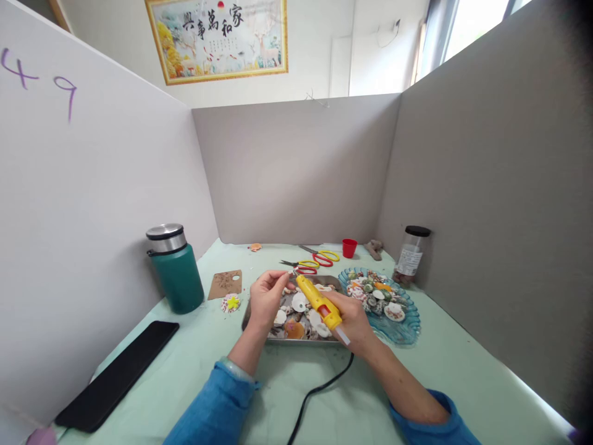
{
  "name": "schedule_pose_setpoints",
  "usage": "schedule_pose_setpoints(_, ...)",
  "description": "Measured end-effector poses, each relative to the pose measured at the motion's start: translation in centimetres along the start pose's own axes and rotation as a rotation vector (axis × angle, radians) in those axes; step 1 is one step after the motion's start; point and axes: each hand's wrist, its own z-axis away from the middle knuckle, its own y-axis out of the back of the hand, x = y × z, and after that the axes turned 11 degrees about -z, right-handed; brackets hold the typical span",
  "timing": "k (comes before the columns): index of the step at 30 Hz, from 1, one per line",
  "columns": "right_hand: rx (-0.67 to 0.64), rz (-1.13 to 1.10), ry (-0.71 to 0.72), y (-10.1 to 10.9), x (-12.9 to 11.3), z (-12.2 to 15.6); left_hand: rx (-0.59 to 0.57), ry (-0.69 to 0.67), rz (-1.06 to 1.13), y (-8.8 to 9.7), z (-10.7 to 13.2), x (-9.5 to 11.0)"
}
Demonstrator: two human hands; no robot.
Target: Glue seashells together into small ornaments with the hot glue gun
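Observation:
A yellow hot glue gun is gripped in my right hand, its nozzle pointing up and left and a white glue stick poking out of its back end. Against the nozzle tip, my left hand pinches a tiny whitish piece, too small to name for certain. Both hands are over a metal tray filled with seashells. To the right, a blue scalloped glass plate bears more shells and small stones. A black cord runs from below my right hand toward the front.
Two pairs of scissors lie behind the tray near a red cup. At left are a green bottle, a brown card, a shell-covered piece and a black flat case. A black-lidded jar stands right. Grey partitions enclose the table.

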Motion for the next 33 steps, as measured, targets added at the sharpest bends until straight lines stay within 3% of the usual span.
schedule_pose_setpoints(3, -0.038, -0.019, 0.005, 0.0, 0.0, 0.0, -0.004, 0.000, 0.002, 0.0, -0.1, -0.2)
schedule_pose_setpoints(12, 0.033, 0.014, -0.041, 0.0, 0.0, 0.0, 0.013, 0.025, 0.012, -0.2, 0.2, 0.4)
schedule_pose_setpoints(19, -0.038, -0.006, 0.005, -0.1, 0.4, 0.2, -0.008, -0.008, -0.010, -0.1, -0.1, -0.1)
schedule_pose_setpoints(25, 0.044, 0.024, -0.033, -0.1, 0.0, 0.0, -0.019, -0.036, -0.033, 0.0, 0.0, -0.2)
schedule_pose_setpoints(33, 0.028, 0.005, -0.073, 0.1, -0.3, -0.2, -0.022, -0.210, -0.182, 0.3, 0.1, -0.8)
